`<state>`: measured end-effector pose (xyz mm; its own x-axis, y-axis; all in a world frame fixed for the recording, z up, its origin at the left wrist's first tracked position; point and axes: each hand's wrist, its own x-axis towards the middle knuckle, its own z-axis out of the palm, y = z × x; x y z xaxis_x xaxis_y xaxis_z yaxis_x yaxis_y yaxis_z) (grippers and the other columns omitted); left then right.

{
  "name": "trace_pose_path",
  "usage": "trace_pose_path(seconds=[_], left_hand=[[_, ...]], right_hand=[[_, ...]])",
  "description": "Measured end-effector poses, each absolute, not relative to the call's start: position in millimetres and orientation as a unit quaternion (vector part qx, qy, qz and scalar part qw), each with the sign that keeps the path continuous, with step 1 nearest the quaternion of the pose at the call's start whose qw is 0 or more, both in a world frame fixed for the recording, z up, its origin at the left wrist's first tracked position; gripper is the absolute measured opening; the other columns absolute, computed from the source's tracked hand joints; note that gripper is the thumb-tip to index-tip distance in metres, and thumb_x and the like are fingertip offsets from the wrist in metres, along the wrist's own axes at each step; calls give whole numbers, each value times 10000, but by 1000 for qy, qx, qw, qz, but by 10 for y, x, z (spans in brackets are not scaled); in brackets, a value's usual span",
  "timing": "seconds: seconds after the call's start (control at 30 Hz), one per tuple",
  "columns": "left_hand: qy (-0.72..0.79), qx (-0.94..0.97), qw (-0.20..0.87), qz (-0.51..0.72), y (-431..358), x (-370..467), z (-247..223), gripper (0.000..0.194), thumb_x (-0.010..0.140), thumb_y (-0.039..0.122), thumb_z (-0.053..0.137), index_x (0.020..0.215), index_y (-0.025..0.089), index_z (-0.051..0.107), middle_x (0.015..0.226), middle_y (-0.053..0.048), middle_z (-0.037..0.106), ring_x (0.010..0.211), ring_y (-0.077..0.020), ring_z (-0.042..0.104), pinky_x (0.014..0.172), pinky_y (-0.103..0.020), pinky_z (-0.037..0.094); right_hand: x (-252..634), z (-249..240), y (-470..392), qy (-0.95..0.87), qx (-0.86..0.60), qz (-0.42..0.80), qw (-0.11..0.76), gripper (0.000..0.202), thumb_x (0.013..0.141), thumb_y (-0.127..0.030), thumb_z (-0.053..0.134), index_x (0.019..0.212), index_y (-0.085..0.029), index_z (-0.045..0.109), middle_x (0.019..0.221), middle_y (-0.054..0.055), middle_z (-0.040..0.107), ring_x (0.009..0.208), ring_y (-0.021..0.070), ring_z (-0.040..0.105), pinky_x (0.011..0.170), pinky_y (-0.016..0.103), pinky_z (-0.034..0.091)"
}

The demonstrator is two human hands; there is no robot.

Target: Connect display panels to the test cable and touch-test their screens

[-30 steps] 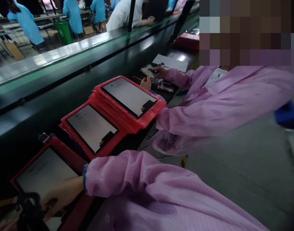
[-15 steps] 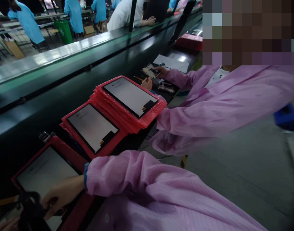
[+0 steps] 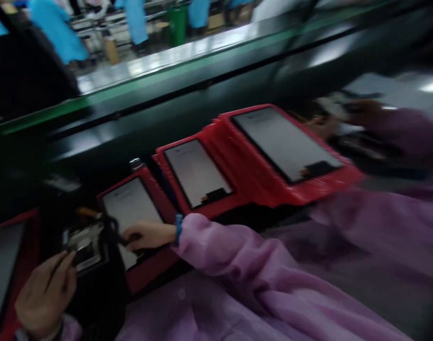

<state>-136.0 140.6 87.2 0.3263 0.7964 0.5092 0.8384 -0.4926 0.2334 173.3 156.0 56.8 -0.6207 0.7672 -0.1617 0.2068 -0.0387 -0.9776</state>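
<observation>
View farther left, small device at left fingers

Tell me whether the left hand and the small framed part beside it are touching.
Cannot tell. In the head view, the fingertips of the left hand meet the small framed part's near edge, but blur hides any contact.

Dim foreground and motion blur throughout, with pale glare along the rail
</observation>
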Motion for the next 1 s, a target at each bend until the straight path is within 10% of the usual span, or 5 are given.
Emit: trace_pose_path(seconds=[0.1, 0.27, 0.47, 1.0], left_hand=[[-611, -692, 201, -329, 1237, -1735, 1320, 591, 779, 325, 536, 1281, 639, 539, 1194, 156, 695, 1108, -346, 672, 974, -552, 528], [-859, -464, 145, -161, 1473, -2821, 1675, 458, 889, 258, 425, 1232, 85, 673, 1227, -119, 685, 1179, -282, 616, 1071, -426, 447], [-914, -402, -18, -46, 2068, -3645, 1275, 489, 885, 419, 676, 1245, 93, 617, 1279, -150, 626, 1178, -277, 587, 1037, -466, 458], [-934, -356, -5, -19, 2356, -3911, 849, 452, 952, 407, 606, 1326, 161, 542, 1395, -135, 519, 1259, -297, 528, 1038, -545, 463]], right_hand=[[1733, 501, 1460, -657, -354, 631, 211, 188, 884, -247, 627, 766, -165, 506, 615, -74, 493, 565, 56, 416, 571, 199, 309], [1744, 398, 1359, -664, -348, 635, 188, 241, 886, -403, 545, 809, -184, 480, 637, -47, 510, 527, 68, 424, 507, 204, 315], [1767, 379, 1323, -632, -389, 654, 151, 414, 843, -598, 553, 828, -189, 495, 571, -63, 469, 473, 55, 385, 448, 190, 292], [1770, 357, 1333, -625, -395, 658, 145, 342, 865, -526, 551, 851, -185, 515, 598, -64, 504, 450, 42, 397, 417, 176, 304]])
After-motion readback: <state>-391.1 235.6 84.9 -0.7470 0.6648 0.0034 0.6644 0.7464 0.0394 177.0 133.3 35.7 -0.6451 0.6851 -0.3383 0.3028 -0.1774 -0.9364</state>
